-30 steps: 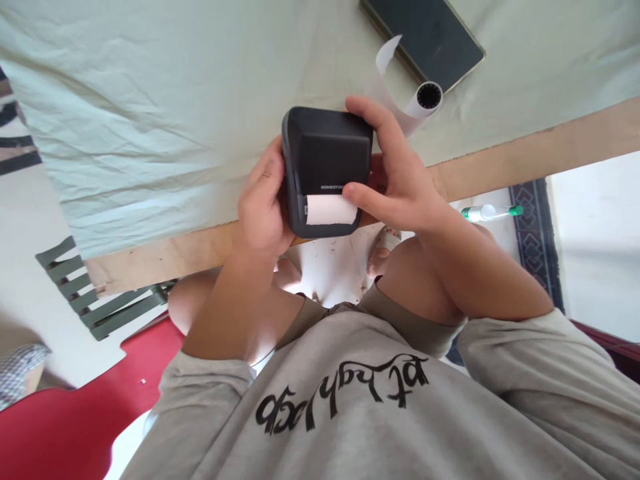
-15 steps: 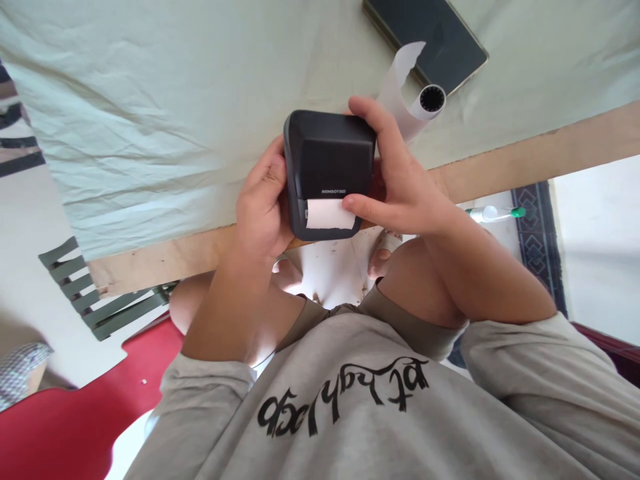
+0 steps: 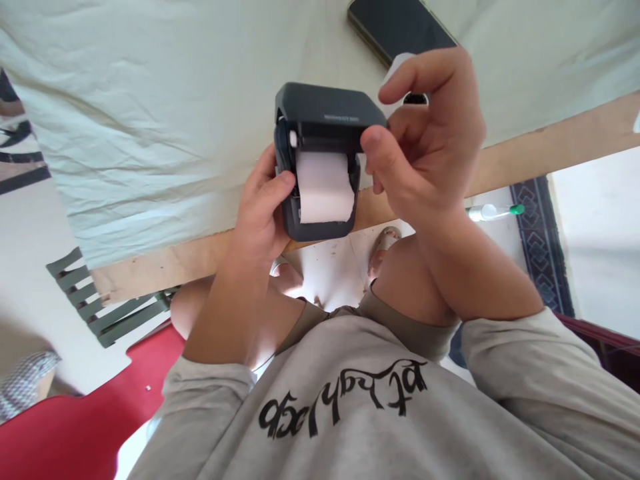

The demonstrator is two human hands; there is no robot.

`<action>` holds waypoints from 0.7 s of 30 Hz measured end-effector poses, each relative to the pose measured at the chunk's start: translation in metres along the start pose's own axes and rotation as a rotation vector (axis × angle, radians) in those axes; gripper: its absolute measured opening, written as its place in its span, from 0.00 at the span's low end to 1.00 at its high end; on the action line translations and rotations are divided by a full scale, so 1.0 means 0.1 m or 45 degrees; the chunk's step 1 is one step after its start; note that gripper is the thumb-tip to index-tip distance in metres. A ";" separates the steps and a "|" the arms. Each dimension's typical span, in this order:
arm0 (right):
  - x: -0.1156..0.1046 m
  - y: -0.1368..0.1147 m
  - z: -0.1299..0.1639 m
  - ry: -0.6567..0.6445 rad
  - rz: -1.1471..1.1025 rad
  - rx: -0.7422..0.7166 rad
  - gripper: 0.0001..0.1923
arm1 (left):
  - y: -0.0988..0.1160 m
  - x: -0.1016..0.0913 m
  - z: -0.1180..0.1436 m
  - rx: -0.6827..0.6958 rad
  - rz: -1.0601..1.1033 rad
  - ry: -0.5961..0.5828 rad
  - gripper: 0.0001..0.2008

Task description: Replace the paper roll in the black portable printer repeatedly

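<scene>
A black label printer (image 3: 320, 230) is held over the table's front edge with its lid (image 3: 330, 103) raised. Inside, a roll of white label paper (image 3: 324, 187) shows, its torn end hanging over the front lip. My left hand (image 3: 263, 210) is closed around the printer's left side, thumb on the rim. At the lid's right corner is my right hand (image 3: 430, 140), its thumb against the edge and other fingers curled, index finger lifted off. Behind that hand lies a loose paper roll (image 3: 415, 99), mostly hidden.
A dark phone (image 3: 400, 27) lies on the pale cloth (image 3: 175, 100) covering the table. The wooden table edge (image 3: 525, 147) runs across in front of me. Below are a red chair (image 3: 100, 407), a green slatted thing (image 3: 105, 307) and a bottle with a green cap (image 3: 495, 212).
The printer's lid has swung up from closed, uncovering the paper roll inside. My right hand has risen with the lid's edge. My left hand keeps its hold on the printer.
</scene>
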State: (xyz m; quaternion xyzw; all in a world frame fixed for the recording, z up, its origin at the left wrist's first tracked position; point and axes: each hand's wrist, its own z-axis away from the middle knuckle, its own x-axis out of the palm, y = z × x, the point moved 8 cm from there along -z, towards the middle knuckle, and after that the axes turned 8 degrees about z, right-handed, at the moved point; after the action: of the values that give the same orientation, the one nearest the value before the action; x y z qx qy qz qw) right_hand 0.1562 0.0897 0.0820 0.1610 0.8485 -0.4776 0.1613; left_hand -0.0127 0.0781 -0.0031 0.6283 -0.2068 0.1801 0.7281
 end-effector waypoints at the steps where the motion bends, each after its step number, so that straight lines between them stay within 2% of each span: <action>1: 0.00 -0.01 -0.01 0.050 -0.026 0.009 0.09 | -0.01 -0.01 0.00 -0.024 -0.010 0.008 0.20; 4: 0.01 0.01 -0.04 0.127 -0.046 0.067 0.10 | -0.01 -0.02 0.01 -0.034 -0.018 0.016 0.20; 6: 0.07 -0.03 -0.06 0.073 0.044 -0.009 0.06 | 0.00 -0.01 0.02 -0.015 -0.029 0.007 0.19; 8: 0.20 -0.08 -0.08 -0.109 0.346 -0.088 0.01 | 0.00 0.00 0.03 0.013 -0.038 -0.003 0.19; 11: 0.38 -0.04 -0.06 -0.449 0.837 -0.075 0.12 | 0.00 0.02 0.04 0.035 -0.035 -0.017 0.17; 13: 0.42 -0.02 -0.03 -0.595 0.960 -0.055 0.15 | -0.02 0.02 0.04 0.023 -0.032 -0.031 0.16; 17: 0.43 -0.01 -0.01 -0.716 0.916 -0.058 0.12 | -0.04 0.03 0.04 0.024 -0.034 -0.094 0.16; 21: 0.36 0.01 -0.01 -0.712 0.562 0.006 0.13 | -0.03 0.04 0.04 0.017 -0.053 -0.099 0.16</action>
State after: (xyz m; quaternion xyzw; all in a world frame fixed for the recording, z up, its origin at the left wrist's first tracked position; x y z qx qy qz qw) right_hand 0.1240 0.0955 0.0663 0.2037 0.7153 -0.4588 0.4862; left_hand -0.0085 0.0732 -0.0030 0.6438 -0.2206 0.1419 0.7189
